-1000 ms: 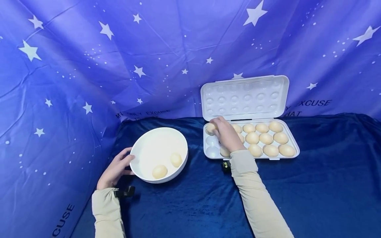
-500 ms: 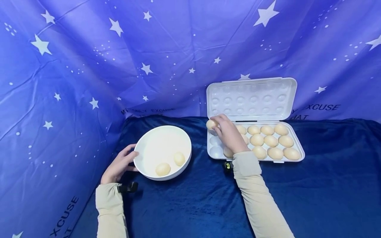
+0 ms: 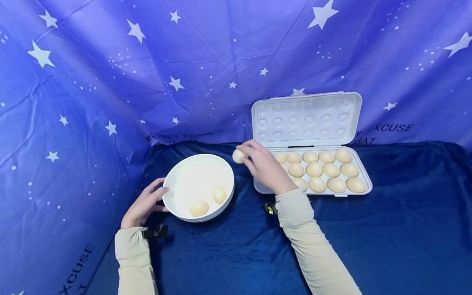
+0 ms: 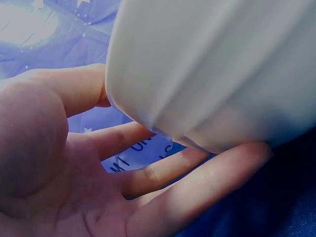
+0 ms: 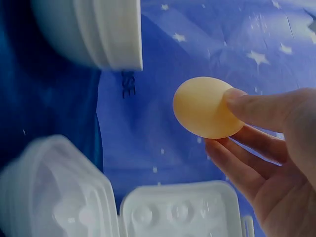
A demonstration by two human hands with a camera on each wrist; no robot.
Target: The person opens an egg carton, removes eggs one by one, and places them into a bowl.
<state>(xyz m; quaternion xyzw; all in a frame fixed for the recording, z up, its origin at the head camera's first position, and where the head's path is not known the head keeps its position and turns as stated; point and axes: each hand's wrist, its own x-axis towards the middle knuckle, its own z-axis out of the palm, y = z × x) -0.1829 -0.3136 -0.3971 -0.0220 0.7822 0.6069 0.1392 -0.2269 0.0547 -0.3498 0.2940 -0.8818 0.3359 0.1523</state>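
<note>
In the head view, my right hand pinches a pale tan egg between thumb and fingers, in the air between the bowl and the egg box. The right wrist view shows this egg at my fingertips. My left hand holds the white bowl at its left side, thumb at the rim and fingers spread against the outside. Two eggs lie inside, one being a tan egg near the front wall. To the right, the white egg box has its lid raised and carries several eggs; my right hand and forearm hide part of its left end.
A dark blue cloth covers the table. Behind and to the left hangs a purple-blue curtain with white stars. The raised lid stands close to the curtain.
My right hand has lifted the egg out of the box's back left corner and carried it left toward the bowl. My left hand keeps its hold on the bowl.
</note>
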